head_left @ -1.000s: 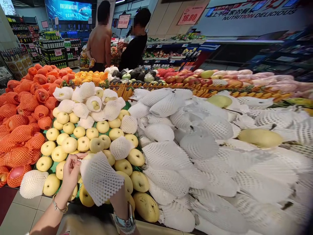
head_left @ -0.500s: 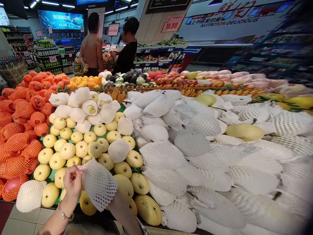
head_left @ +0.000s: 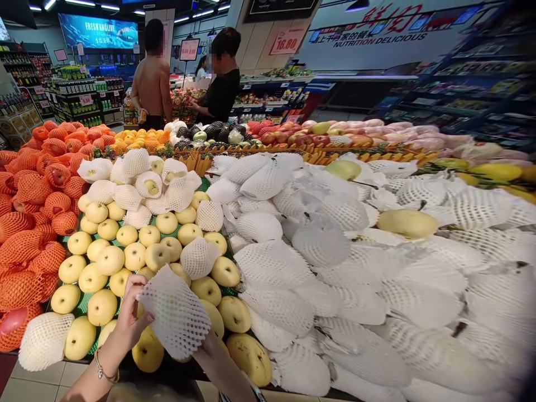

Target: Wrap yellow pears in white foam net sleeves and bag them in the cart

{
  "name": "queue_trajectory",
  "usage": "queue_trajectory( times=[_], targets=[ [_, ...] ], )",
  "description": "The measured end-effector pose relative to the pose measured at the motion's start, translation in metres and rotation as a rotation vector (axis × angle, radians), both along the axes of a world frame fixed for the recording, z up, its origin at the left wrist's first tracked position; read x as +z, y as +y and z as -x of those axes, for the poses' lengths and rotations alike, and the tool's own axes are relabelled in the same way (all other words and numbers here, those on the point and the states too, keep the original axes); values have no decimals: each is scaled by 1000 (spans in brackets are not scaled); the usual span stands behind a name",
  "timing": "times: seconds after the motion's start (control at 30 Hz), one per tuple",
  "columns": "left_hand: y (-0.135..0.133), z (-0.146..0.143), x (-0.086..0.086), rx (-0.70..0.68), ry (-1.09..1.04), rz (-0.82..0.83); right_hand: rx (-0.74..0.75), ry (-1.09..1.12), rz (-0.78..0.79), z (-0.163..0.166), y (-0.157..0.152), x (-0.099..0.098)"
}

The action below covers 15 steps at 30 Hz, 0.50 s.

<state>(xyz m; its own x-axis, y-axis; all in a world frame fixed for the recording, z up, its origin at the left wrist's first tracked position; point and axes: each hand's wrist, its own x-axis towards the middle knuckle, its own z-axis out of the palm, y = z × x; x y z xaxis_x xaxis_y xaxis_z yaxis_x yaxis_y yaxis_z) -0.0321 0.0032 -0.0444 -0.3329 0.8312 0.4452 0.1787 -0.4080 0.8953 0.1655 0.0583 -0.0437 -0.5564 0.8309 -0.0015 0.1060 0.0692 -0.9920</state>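
Observation:
My left hand (head_left: 130,315) grips the left edge of a white foam-net sleeve (head_left: 176,312) that wraps a fruit, held just above the front of a pile of yellow pears (head_left: 125,251). My right forearm (head_left: 224,368) rises under the wrapped fruit; the right hand is hidden behind the sleeve and seems to hold it from below. A bracelet sits on my left wrist. Bare pears lie directly below and around both hands.
Orange-netted fruit (head_left: 29,218) fills the left of the stand. White-netted large pears (head_left: 335,268) cover the right. Netted pears (head_left: 142,178) top the yellow pile. Two people (head_left: 184,78) stand at the far side. Floor tiles (head_left: 25,382) show at the lower left.
The view has tilted up slightly. My left hand has shifted from pinching the sleeve's top edge to gripping its left side, and the wrapped fruit sits a little lower.

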Motion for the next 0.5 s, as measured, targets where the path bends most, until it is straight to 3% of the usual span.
queue_trajectory(
  times=[0.17, 0.37, 0.5],
  targets=[
    [-1, -7, 0, 96, -20, -82, -60, 299, 123, 25, -1, 24],
    [-5, -17, 5, 223, -89, -89, -255, 199, -9, 36, -8, 30],
    [2, -22, 7, 325, -115, -130, -299, 199, -32, 38, -11, 20]
  ],
)
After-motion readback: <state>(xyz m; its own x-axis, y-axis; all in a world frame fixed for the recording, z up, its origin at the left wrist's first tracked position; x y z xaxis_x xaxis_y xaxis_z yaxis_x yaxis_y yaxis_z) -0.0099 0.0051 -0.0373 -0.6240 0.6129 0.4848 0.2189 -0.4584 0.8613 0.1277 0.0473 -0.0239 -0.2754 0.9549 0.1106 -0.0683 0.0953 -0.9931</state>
